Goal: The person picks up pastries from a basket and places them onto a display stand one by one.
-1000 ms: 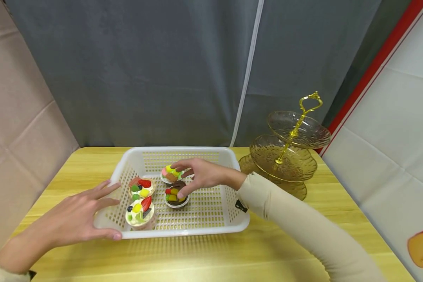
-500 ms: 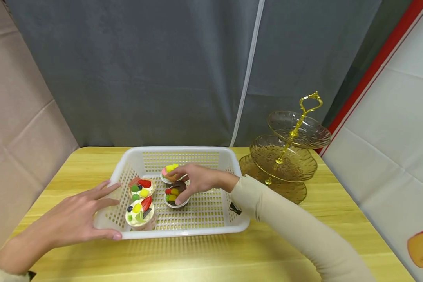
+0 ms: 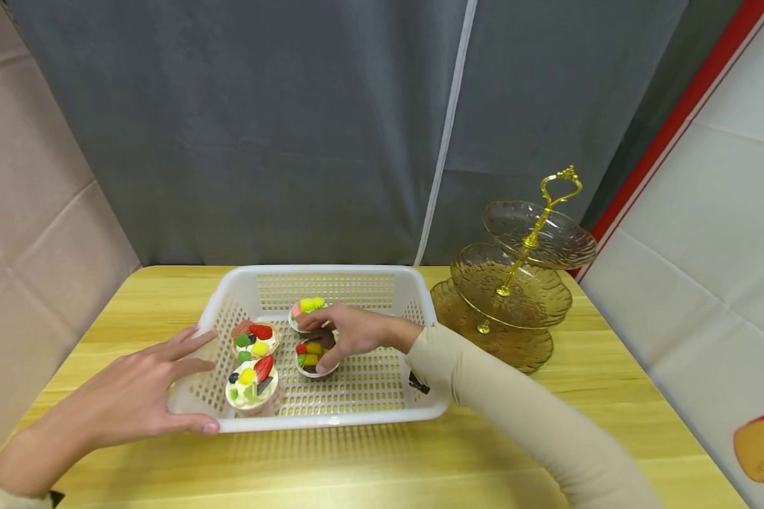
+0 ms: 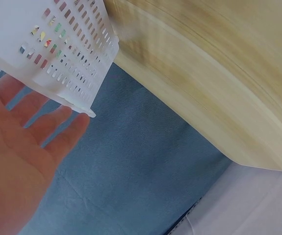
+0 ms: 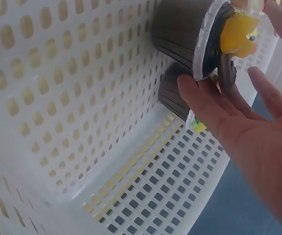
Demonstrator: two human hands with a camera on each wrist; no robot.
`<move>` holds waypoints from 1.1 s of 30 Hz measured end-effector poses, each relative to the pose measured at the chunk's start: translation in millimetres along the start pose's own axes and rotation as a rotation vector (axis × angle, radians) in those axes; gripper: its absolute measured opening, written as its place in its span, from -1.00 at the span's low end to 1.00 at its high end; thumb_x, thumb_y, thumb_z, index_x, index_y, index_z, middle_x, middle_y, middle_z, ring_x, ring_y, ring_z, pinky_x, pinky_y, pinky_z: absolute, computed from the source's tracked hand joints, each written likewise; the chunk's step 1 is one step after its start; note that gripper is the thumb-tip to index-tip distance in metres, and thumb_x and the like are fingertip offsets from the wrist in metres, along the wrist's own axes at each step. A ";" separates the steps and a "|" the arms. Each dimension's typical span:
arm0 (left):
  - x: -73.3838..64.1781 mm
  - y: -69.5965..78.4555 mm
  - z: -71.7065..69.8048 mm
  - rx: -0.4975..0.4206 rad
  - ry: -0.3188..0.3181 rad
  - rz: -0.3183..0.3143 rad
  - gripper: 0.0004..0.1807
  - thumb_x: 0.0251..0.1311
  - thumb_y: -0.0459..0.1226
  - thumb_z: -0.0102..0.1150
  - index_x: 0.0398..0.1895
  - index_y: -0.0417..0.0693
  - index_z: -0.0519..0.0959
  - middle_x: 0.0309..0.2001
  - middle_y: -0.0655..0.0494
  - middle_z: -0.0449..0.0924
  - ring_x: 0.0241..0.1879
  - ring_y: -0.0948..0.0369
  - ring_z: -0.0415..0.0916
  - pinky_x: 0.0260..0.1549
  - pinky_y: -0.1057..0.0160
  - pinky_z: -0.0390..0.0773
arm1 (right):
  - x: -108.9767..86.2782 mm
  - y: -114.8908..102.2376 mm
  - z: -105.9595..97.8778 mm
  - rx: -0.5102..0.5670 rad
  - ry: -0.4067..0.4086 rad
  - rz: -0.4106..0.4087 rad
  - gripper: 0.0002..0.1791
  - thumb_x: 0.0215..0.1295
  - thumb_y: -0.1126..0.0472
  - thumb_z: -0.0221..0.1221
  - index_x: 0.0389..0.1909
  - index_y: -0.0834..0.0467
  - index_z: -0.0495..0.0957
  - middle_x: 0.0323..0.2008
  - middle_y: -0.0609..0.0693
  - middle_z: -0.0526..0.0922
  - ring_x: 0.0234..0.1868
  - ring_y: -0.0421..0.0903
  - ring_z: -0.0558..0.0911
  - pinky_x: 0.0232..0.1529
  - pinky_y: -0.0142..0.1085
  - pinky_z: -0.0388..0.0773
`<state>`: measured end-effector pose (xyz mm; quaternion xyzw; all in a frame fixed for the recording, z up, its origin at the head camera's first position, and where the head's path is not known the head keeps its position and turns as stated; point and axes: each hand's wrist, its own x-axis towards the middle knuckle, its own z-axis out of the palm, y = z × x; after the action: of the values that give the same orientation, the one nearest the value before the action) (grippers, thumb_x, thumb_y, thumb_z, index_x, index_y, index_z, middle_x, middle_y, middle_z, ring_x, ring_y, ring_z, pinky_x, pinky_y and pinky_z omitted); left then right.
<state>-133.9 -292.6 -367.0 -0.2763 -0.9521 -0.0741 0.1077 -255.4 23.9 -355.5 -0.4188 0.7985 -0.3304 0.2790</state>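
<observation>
Head view: with right hand (image 3: pixel 353 331) around brown cake (image 3: pixel 312 353) centred in basket (image 3: pixel 369 418), impossible to tell if gripping, pinch the cup (image 5: pixel 180 36), not the topping (image 5: pixel 236 38), clear of pink cake (image 3: pixel 303 308) at 12 o'clock; brace basket at 9 o'clock with outspread left hand (image 3: pixel 143 389).

We see the head view brightly and fairly evenly lit, apparently from above. A pale glare spreads over the near middle of the table (image 3: pixel 369 474), and the basket (image 3: pixel 331 421) casts a soft, hole-patterned shadow just on its near side. A faint darker patch lies on the near right, beside the sleeve (image 3: pixel 522 417). The far curtain (image 3: pixel 261 127) looks dull, with a weak sheen. Wide-lens stretching tilts the left and right edges outward. Our left wrist view is dimmer, cooler and soft; our right wrist view is hazy, with low contrast and smeared fine detail.
</observation>
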 end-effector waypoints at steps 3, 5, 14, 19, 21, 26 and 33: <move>-0.1 0.1 0.4 -0.002 0.003 -0.001 -0.12 -0.30 0.46 0.36 -0.06 0.00 0.72 0.34 -0.03 0.42 0.26 -0.23 0.39 -0.26 -0.20 0.56 | 1.4 2.2 2.8 -0.019 -0.013 0.015 -0.28 0.04 0.38 0.46 0.27 0.28 0.43 0.17 0.13 0.55 0.12 -0.09 0.52 0.16 -0.36 0.39; 0.0 0.2 0.7 -0.001 0.007 0.002 -0.12 -0.30 0.46 0.36 -0.06 0.00 0.72 0.34 -0.03 0.42 0.26 -0.23 0.39 -0.26 -0.20 0.56 | 2.1 3.0 5.5 -0.020 -0.029 0.035 -0.27 0.03 0.37 0.46 0.28 0.25 0.43 0.14 0.07 0.56 0.04 -0.18 0.52 0.09 -0.40 0.42; 0.3 0.7 -0.1 0.003 0.010 0.004 -0.12 -0.30 0.46 0.35 -0.06 -0.01 0.72 0.33 -0.04 0.43 0.25 -0.24 0.41 -0.27 -0.20 0.56 | 3.9 4.1 12.7 -0.072 -0.063 0.067 -0.20 0.02 0.40 0.47 0.34 0.18 0.38 0.18 0.02 0.53 0.01 -0.25 0.50 0.08 -0.46 0.39; 0.1 0.8 -0.3 0.008 0.014 0.007 -0.11 -0.30 0.47 0.35 -0.07 -0.01 0.72 0.34 -0.04 0.43 0.24 -0.23 0.41 -0.27 -0.20 0.56 | 3.8 5.1 14.0 -0.173 -0.060 0.064 -0.19 0.03 0.38 0.48 0.34 0.12 0.38 0.24 0.01 0.49 0.08 -0.24 0.49 0.14 -0.43 0.37; -0.1 0.8 -0.1 0.009 0.015 0.007 -0.11 -0.30 0.47 0.34 -0.07 -0.01 0.72 0.34 -0.03 0.42 0.25 -0.23 0.41 -0.26 -0.20 0.56 | 3.5 5.1 15.0 -0.207 -0.051 0.064 -0.19 0.02 0.37 0.48 0.34 0.11 0.39 0.24 0.01 0.48 0.08 -0.23 0.49 0.14 -0.43 0.37; -0.9 0.7 0.2 0.005 0.004 -0.005 -0.11 -0.30 0.47 0.35 -0.06 0.00 0.71 0.35 -0.02 0.41 0.27 -0.22 0.39 -0.26 -0.20 0.56 | 4.0 4.3 16.9 -0.254 -0.037 0.043 -0.23 0.02 0.33 0.49 0.30 0.13 0.42 0.20 0.01 0.52 0.04 -0.23 0.51 0.10 -0.44 0.38; -1.6 0.4 1.1 0.004 0.001 -0.007 -0.12 -0.30 0.46 0.35 -0.05 -0.01 0.71 0.36 -0.02 0.41 0.27 -0.22 0.38 -0.26 -0.20 0.56 | 4.5 -0.9 13.1 -0.269 0.010 0.023 -0.31 0.01 0.27 0.49 0.21 0.12 0.48 0.07 -0.06 0.58 -0.06 -0.27 0.53 0.01 -0.49 0.42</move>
<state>-132.6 -292.9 -368.4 -0.2729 -0.9531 -0.0729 0.1085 -247.7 15.8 -363.8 -0.4415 0.8419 -0.2191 0.2199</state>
